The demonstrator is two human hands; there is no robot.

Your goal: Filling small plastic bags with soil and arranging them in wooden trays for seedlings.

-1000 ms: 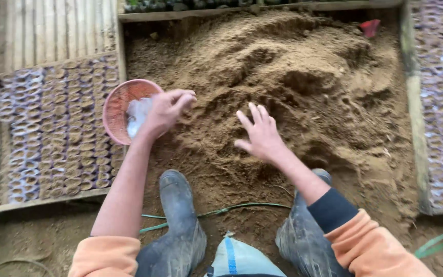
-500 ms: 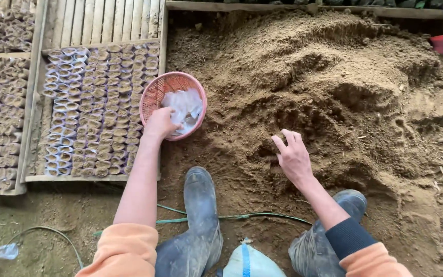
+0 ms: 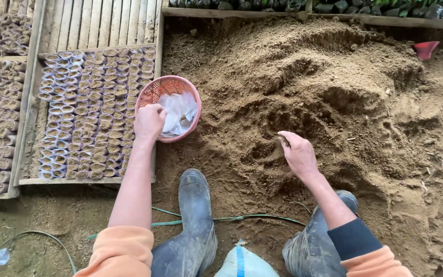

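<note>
The round pink woven plastic basket (image 3: 156, 91) holding a loose heap of clear plastic bags (image 3: 179, 113) sits at the edge of the soil, right under the left hand (image 3: 149, 121), which reaches over its near rim with the fingers curled down into the bags; whether it has actually gripped one cannot be told, since the fingertips are hidden. The right hand (image 3: 298, 154) lies well apart to the other side, resting on the mound of loose brown sandy soil (image 3: 334, 97), fingers bent and drawn together with a pinch of soil at their tips, the palm turned down. Nearer than both hands, two muddy grey rubber boots (image 3: 193, 225) stand on the dirt, with a thin green hose (image 3: 221, 219) running between them and the top of a white sack with a blue stripe (image 3: 242, 262) showing at the bottom edge; both arms wear orange sleeves (image 3: 121, 254). Just beyond the left hand's outer side, a wooden-framed tray of small soil-filled seedling bags (image 3: 85, 113) stands in close rows, touching the basket's side. Beyond that lies a slatted bamboo platform (image 3: 98, 23). Far past the right hand, at the soil heap's far corner, a small red plastic scoop (image 3: 425, 49) sticks out of the earth, and a row of dark seedling pots (image 3: 334, 5) lines the far edge.
</note>
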